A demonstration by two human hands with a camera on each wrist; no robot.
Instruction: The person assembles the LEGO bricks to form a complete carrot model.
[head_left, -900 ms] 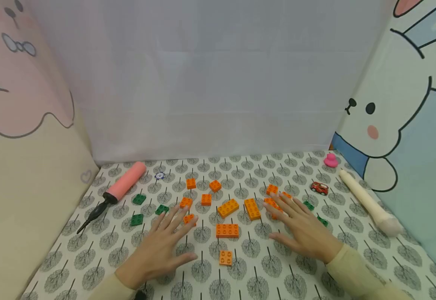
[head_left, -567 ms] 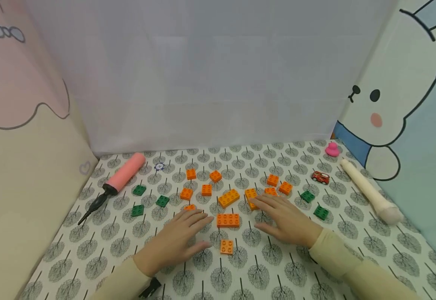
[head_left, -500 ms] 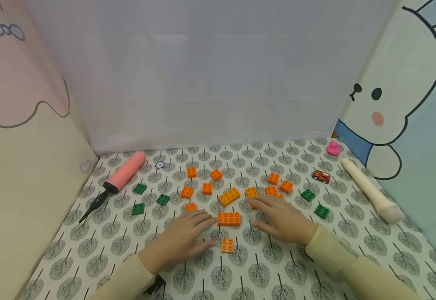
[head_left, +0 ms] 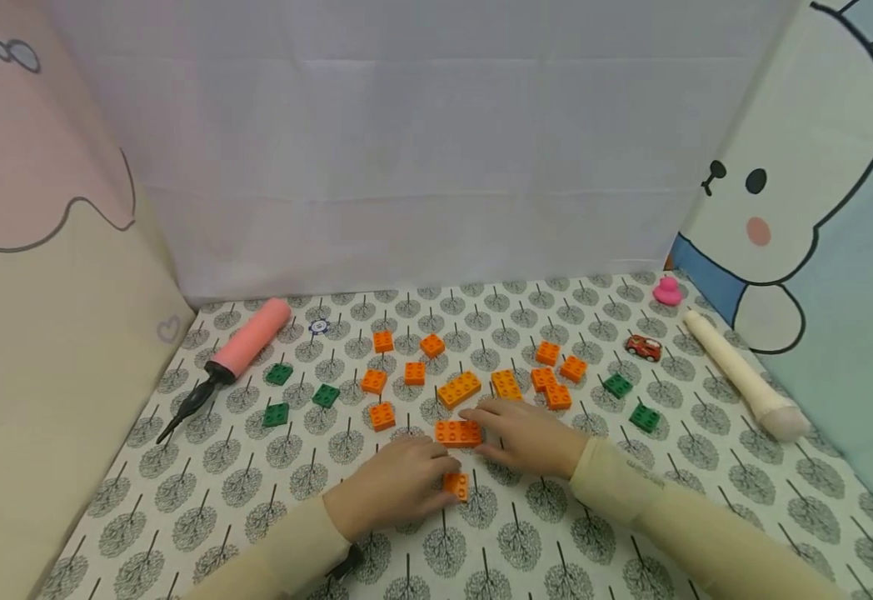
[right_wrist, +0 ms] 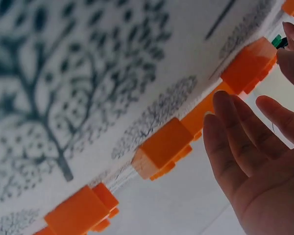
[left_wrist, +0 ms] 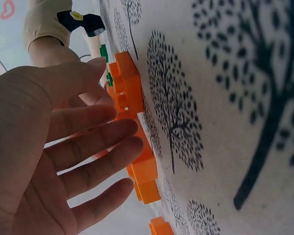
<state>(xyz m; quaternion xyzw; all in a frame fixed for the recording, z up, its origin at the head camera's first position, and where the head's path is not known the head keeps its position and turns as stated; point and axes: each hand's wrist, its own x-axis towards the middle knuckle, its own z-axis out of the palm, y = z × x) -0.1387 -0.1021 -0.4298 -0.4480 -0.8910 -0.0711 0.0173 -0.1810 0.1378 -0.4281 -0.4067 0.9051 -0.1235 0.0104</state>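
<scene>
My left hand (head_left: 399, 483) is low over the table, its fingertips at a small light-orange toy brick (head_left: 462, 487) that they partly cover. In the left wrist view its fingers (left_wrist: 103, 142) are loosely bent, with nothing between them and the thumb. Just beyond lies a long orange toy brick (head_left: 450, 433). My right hand (head_left: 530, 435) reaches in from the right, fingertips right at that brick's right end. The right wrist view shows its fingers (right_wrist: 240, 137) relaxed and apart. Behind the right hand a long yellow-orange brick (head_left: 506, 385) is partly hidden.
Several small orange bricks (head_left: 381, 416) and green bricks (head_left: 276, 414) lie around on the tree-patterned cloth (head_left: 219, 500). A pink hand pump (head_left: 252, 337) lies at left. A red toy car (head_left: 643, 347), pink rubber duck (head_left: 667, 291) and cream stick (head_left: 740, 375) are at right.
Both hands have come inward from spread positions over the side bricks to the middle bricks, fingers now more bent. The head view has tilted down a little. The bricks have stayed put.
</scene>
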